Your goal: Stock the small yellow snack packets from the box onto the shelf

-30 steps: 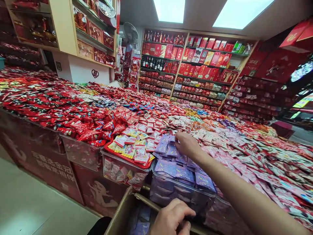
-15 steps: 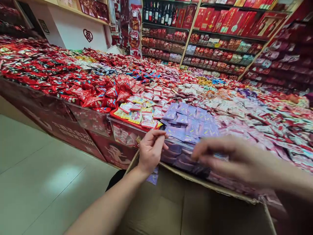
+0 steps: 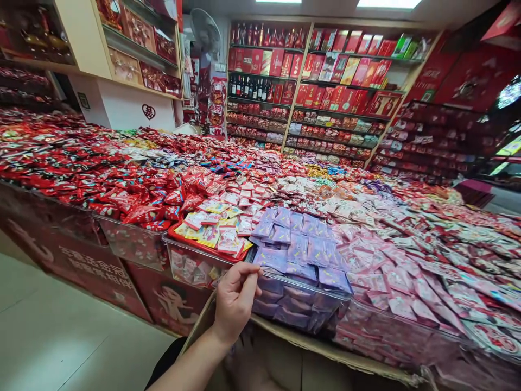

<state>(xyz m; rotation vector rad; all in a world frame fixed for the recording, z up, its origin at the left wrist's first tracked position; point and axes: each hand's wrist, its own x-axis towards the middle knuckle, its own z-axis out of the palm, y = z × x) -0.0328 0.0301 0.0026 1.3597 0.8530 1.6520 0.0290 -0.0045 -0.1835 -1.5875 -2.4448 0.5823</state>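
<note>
My left hand (image 3: 234,301) is closed, thumb and fingertips pressed together, at the near left corner of a clear bin (image 3: 285,304). Whatever it holds, if anything, is hidden. Flat purple packets (image 3: 301,244) lie in overlapping rows on top of that bin, and more show through its front wall. Below sits an open cardboard box (image 3: 325,350), its far edge against the bins. Inside the box, dark and blurred, is my right hand (image 3: 254,364); its fingers cannot be made out.
Left of the purple packets is a red-rimmed tray of yellow and white packets (image 3: 215,228), then red packets (image 3: 150,201). Pink packets (image 3: 391,277) spread to the right. Shelves with bottles and red boxes (image 3: 268,62) stand behind. Tiled floor (image 3: 52,336) shows lower left.
My right hand has moved from above the box's right side down into it. My left hand stays closed by the bin corner. The view has tilted up, showing more shelving.
</note>
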